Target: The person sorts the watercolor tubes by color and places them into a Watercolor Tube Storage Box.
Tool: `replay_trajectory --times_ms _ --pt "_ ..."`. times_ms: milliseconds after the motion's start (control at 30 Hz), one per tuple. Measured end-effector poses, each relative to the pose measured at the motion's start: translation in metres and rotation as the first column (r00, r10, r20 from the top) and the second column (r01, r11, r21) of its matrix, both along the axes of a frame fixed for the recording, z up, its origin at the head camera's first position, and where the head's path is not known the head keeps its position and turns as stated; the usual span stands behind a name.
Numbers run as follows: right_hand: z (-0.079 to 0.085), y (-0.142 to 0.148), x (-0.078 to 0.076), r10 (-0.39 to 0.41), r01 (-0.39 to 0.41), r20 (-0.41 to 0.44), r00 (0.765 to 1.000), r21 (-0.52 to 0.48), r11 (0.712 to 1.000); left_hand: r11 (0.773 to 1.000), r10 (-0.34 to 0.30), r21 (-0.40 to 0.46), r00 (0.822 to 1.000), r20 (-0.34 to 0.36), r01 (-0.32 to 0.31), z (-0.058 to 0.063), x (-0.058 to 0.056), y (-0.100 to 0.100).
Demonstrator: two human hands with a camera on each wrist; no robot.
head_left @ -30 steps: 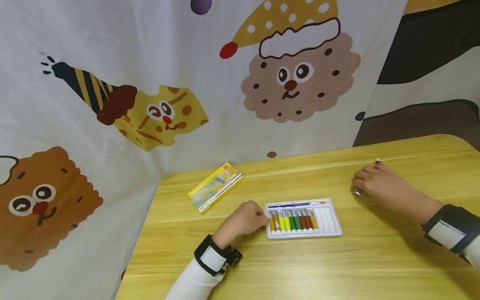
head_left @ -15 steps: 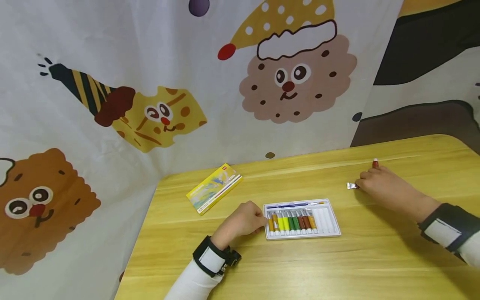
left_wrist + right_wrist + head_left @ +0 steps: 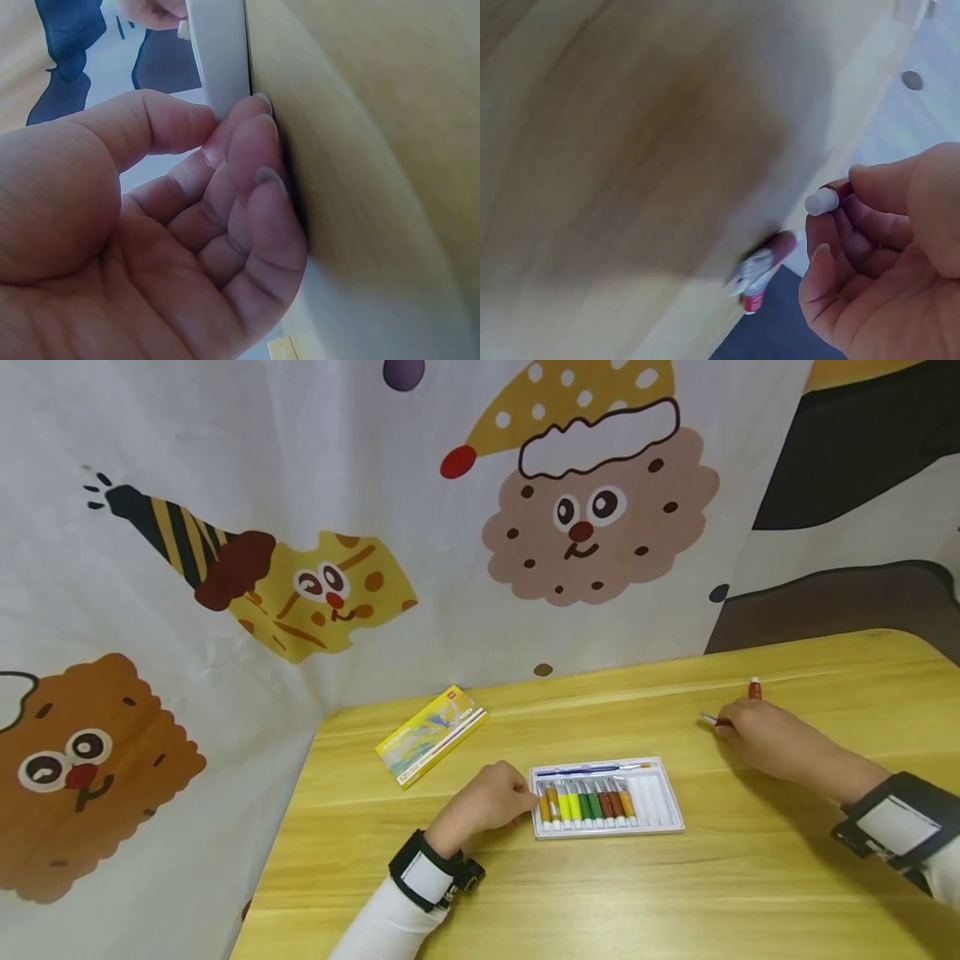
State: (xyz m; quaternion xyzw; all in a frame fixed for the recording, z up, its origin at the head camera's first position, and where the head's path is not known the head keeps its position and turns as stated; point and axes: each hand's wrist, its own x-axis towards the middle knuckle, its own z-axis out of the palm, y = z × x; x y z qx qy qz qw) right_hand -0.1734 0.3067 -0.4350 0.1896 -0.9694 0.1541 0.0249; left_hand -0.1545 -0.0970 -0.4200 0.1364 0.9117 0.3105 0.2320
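Observation:
My left hand (image 3: pixel 487 797) pinches the left edge of a white plastic paint tray (image 3: pixel 660 768). In the left wrist view the thumb and forefinger meet at the tray's white side (image 3: pixel 221 64), with the other fingers curled beside the table. Paint tubes (image 3: pixel 585 804) in ochre, yellow, green and brown lie in a row there, below a blue paintbrush (image 3: pixel 581 771). My right hand (image 3: pixel 761 735) pinches a dark red paint tube (image 3: pixel 826 199), white cap toward the wrist camera; its silver end (image 3: pixel 708 719) pokes out past the fingers in the head view. The palm is hidden from above.
Other tubes lie on the table by my right hand: a dark red tube (image 3: pixel 780 246) with a crumpled silver end and a red-and-white one (image 3: pixel 754 295). A yellow paint box (image 3: pixel 431 735) lies at the back left. A printed curtain (image 3: pixel 450 635) hangs behind the table (image 3: pixel 600 902).
My right hand has shifted slightly right and turned; the held tube's silver end has swung from pointing toward me to pointing left. My left hand stays at the tray's edge.

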Motion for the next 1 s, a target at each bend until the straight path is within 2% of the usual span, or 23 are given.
replay_trajectory --times_ms 200,400,567,800,1000 --pt "0.014 -0.011 0.005 -0.056 0.061 0.035 0.998 -0.136 0.989 1.000 0.001 -0.001 1.000 0.004 -0.001 0.001 0.000 0.001" --pt "0.025 -0.029 0.018 -0.047 0.052 0.027 0.999 -0.244 0.968 1.000 0.005 0.001 1.000 0.009 -0.005 0.000 -0.001 0.001" --pt "0.030 -0.048 0.031 -0.068 0.092 0.090 0.994 -0.311 0.946 1.000 0.006 -0.001 1.000 0.008 -0.006 -0.002 -0.001 0.001" --pt "0.031 -0.075 0.050 -0.085 0.155 0.197 0.977 -0.374 0.915 1.000 0.006 -0.005 1.000 0.009 -0.006 -0.003 -0.002 0.001" --pt "0.024 -0.096 0.057 -0.072 0.158 0.228 0.971 -0.386 0.909 1.000 0.004 -0.004 1.000 0.008 -0.004 -0.001 -0.001 0.001"
